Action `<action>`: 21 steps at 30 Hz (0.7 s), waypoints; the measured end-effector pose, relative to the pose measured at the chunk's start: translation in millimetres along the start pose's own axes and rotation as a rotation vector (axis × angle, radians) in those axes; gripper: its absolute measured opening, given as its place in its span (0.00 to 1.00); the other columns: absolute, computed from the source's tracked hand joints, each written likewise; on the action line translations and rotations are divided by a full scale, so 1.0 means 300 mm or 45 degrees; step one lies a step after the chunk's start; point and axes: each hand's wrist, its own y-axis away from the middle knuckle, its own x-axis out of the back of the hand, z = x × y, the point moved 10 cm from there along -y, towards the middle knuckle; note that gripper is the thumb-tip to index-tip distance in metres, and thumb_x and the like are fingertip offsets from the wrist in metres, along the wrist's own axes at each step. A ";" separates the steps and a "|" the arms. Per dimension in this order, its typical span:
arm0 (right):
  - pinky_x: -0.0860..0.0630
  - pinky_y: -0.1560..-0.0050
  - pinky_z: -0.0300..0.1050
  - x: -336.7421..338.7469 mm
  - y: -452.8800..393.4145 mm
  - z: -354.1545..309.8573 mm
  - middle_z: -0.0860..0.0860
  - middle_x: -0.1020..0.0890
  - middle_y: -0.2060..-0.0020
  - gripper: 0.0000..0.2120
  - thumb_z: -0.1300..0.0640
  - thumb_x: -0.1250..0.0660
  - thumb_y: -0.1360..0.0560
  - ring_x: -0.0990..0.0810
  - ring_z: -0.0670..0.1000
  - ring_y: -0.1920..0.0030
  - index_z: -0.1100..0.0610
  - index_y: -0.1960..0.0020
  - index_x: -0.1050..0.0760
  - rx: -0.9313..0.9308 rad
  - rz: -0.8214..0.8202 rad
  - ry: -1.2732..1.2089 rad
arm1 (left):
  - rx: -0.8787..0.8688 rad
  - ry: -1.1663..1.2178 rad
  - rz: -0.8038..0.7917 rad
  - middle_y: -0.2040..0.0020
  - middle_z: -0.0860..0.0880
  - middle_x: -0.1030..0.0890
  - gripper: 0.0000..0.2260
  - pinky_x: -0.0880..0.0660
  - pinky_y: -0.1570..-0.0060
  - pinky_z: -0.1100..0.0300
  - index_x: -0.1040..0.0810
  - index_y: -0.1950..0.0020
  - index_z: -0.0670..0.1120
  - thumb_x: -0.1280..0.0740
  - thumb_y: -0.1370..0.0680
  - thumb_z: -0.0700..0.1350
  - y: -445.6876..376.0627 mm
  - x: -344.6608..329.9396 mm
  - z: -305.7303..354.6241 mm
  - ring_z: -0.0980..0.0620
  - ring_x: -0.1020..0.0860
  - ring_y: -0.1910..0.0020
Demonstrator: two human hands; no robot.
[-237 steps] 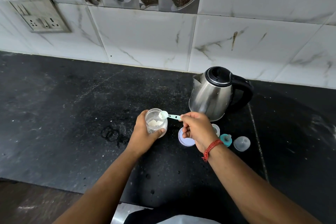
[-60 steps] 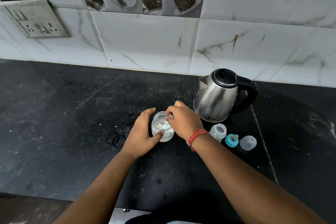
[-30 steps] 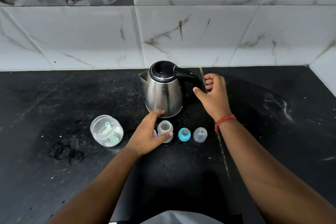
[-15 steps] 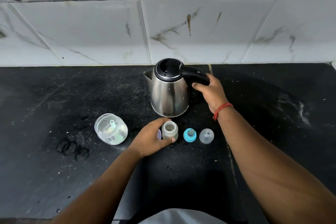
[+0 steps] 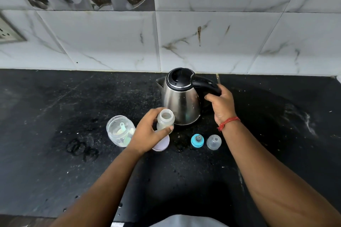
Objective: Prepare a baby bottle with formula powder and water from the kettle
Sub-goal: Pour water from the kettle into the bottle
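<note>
**Pour step: kettle gripped, bottle steadied**

We judge the step in hand to be pouring water. We advise bringing the spout right over the open bottle neck, tipping slowly and keeping the bottle upright. Our right hand (image 5: 222,106) is curled round the handle of the kettle (image 5: 181,97), which stands on the counter (image 5: 55,112). Our left hand (image 5: 149,134) grips the baby bottle (image 5: 165,121), just in front of the kettle. The formula jar (image 5: 120,131) stands open beside it.
</note>
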 end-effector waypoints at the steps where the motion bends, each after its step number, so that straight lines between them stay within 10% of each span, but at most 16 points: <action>1: 0.22 0.51 0.52 0.008 0.010 -0.014 0.55 0.18 0.60 0.15 0.70 0.32 0.35 0.19 0.53 0.56 0.51 0.58 0.18 0.014 0.016 -0.006 | -0.018 0.020 0.033 0.39 0.56 0.20 0.22 0.23 0.37 0.55 0.24 0.35 0.58 0.23 0.27 0.49 -0.001 0.019 0.011 0.54 0.21 0.38; 21: 0.29 0.67 0.38 0.105 0.242 -0.459 0.46 0.26 0.72 0.17 0.76 0.36 0.35 0.27 0.46 0.69 0.54 0.63 0.23 0.262 0.162 -0.015 | -0.010 -0.038 0.337 0.39 0.53 0.25 0.23 0.31 0.37 0.62 0.25 0.32 0.53 0.23 0.25 0.45 -0.046 0.236 0.166 0.55 0.26 0.39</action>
